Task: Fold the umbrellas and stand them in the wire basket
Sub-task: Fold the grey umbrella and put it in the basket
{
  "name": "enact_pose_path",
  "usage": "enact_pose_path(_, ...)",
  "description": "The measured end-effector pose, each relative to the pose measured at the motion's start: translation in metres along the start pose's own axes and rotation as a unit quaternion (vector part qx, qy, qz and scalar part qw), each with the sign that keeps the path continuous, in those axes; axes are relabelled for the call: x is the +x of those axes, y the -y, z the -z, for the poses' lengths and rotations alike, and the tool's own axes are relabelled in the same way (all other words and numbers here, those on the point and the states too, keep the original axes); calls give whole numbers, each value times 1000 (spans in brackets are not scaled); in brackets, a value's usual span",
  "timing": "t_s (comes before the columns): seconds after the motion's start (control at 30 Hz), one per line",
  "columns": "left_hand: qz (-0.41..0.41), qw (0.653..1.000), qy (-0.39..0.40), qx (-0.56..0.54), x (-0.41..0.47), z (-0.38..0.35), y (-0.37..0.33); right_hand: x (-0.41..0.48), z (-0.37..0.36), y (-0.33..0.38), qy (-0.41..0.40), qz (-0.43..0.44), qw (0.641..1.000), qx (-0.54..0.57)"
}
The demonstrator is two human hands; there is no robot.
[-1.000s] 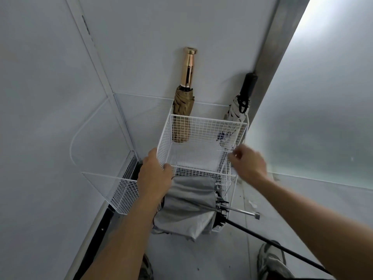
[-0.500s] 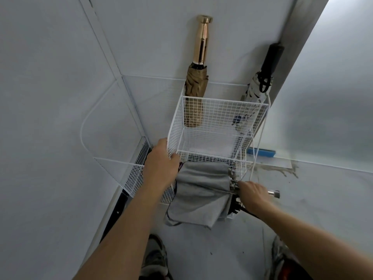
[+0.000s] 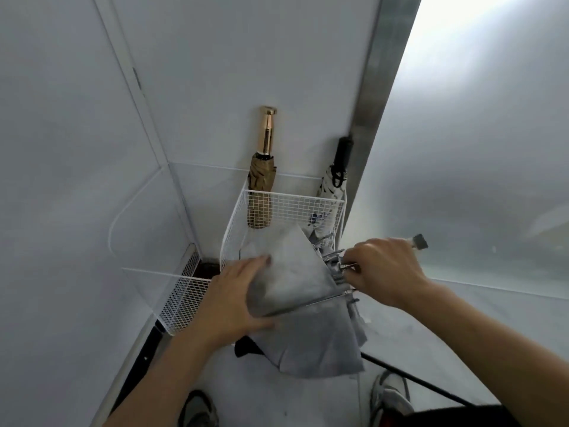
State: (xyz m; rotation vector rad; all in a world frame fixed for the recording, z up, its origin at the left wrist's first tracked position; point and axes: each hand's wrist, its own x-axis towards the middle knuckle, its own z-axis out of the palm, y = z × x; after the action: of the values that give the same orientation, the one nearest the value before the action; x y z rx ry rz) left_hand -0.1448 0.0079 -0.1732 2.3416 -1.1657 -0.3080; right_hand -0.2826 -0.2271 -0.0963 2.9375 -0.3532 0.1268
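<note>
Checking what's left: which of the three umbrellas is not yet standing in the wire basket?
The grey umbrella, canopy loose, at the wire basket's front; the gold-handled tan umbrella and white umbrella stand folded inside.

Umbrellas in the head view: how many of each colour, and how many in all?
Tan umbrella, standing in the wire basket: 1
White patterned umbrella, standing in the basket: 1
Grey umbrella, half folded, not yet stood: 1
Total: 3

Soft daylight from upper right (glare there); wide-angle bending, slight blur.
</note>
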Motion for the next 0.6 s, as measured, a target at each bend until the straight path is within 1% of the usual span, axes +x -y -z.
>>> enact_pose_path(0.03,4,999,25,39,-2,-6,-4,-3,14,0,-29,17,999,-13)
enact_pose_path(0.07,19,998,33,58,-4,-11,-4,-5,25,2,-64,36,997,-23)
enact_pose_path(0.1,36,998,24,49,-6,-14,-6,-7,34,3,-94,50,994,-19)
enact_pose_path(0.2,66,995,-18,-77,-5,-16,-7,-8,48,8,-152,108,982,4)
enact_pose_path(0.23,65,992,-32,-107,-6,-15,-8,-8,51,7,-171,116,978,22)
enact_pose_path(0.27,64,989,-49,-123,-7,-15,-9,-10,54,7,-197,110,972,65)
enact_pose_path(0.3,64,987,-72,-128,-7,-15,-10,-13,57,7,-237,87,958,133)
enact_pose_path(0.33,69,984,-97,-132,-7,-14,-10,-18,59,8,-295,53,931,207)
enact_pose_path(0.37,77,979,-121,-143,-6,-13,-11,-24,61,11,-350,6,894,280)
enact_pose_path(0.4,82,973,-144,-162,-5,-12,-12,-31,57,14,-377,-55,856,351)
enact_pose_path(0.43,85,966,-163,-183,-3,-11,-13,-34,50,18,-357,-119,824,423)
enact_pose_path(0.47,86,961,-175,-199,-2,-10,-14,-36,40,22,-282,-174,800,500)
enact_pose_path(0.5,83,959,-176,-207,-1,-11,-15,-36,29,27,-175,-205,772,575)
enact_pose_path(0.53,70,961,-171,-205,0,-12,-17,-35,16,30,-79,-205,738,638)
enact_pose_path(0.57,52,967,-159,-194,0,-15,-15,-31,1,32,-13,-189,703,686)
enact_pose_path(0.6,32,973,-138,-181,0,-18,-16,-28,-7,36,23,-176,671,720)
